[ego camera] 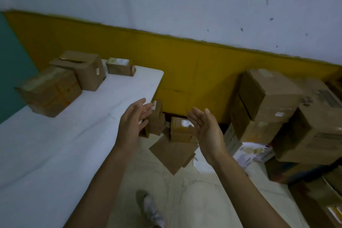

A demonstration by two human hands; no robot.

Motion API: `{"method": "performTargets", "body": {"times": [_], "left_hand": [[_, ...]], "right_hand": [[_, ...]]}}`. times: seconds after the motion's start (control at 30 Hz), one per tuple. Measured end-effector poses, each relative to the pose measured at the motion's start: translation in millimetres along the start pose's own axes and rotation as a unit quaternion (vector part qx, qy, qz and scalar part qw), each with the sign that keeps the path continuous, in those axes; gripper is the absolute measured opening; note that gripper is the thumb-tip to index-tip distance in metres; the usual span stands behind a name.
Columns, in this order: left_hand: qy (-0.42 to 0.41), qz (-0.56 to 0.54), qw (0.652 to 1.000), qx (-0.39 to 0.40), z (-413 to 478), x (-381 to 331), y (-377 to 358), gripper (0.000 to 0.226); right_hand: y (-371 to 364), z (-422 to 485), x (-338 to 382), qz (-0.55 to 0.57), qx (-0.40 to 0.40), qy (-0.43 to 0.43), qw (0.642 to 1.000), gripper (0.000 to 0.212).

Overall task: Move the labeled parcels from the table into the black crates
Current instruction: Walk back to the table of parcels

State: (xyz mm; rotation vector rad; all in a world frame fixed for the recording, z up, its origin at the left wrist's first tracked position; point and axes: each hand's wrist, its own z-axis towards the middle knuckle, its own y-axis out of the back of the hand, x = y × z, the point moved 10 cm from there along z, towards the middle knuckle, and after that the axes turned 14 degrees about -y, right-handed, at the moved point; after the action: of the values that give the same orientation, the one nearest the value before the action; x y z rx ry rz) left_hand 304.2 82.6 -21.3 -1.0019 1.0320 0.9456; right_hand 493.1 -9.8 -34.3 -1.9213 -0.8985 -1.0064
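Three brown cardboard parcels sit at the far end of the white table (55, 144): a large one (50, 90) at the left, a taller one (83, 69) behind it, and a small one (120, 66) by the far edge. Past the table's right end, several small labeled parcels (174, 135) lie piled low by the yellow wall; any crate under them is hidden. My left hand (133, 122) and my right hand (205, 127) hover over that pile, palms facing each other, fingers straight, holding nothing.
Large cardboard cartons (268, 98) are stacked at the right against the wall, with more cartons (314, 129) in front of them. A white printed bag (249, 153) lies on the floor beside them. My shoe (149, 207) stands on the pale floor below.
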Motion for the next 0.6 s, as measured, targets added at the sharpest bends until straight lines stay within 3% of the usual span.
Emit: {"method": "performTargets", "body": {"times": [0.3, 0.6], "left_hand": [[-0.006, 0.018, 0.993, -0.114, 181, 34, 59, 0.027], [0.029, 0.078, 0.957, -0.278, 250, 63, 153, 0.029]], "right_hand": [[-100, 201, 60, -0.078, 0.07, -0.029, 0.994, 0.045], [-212, 365, 49, -0.092, 0.184, -0.099, 0.974, 0.045]]}}
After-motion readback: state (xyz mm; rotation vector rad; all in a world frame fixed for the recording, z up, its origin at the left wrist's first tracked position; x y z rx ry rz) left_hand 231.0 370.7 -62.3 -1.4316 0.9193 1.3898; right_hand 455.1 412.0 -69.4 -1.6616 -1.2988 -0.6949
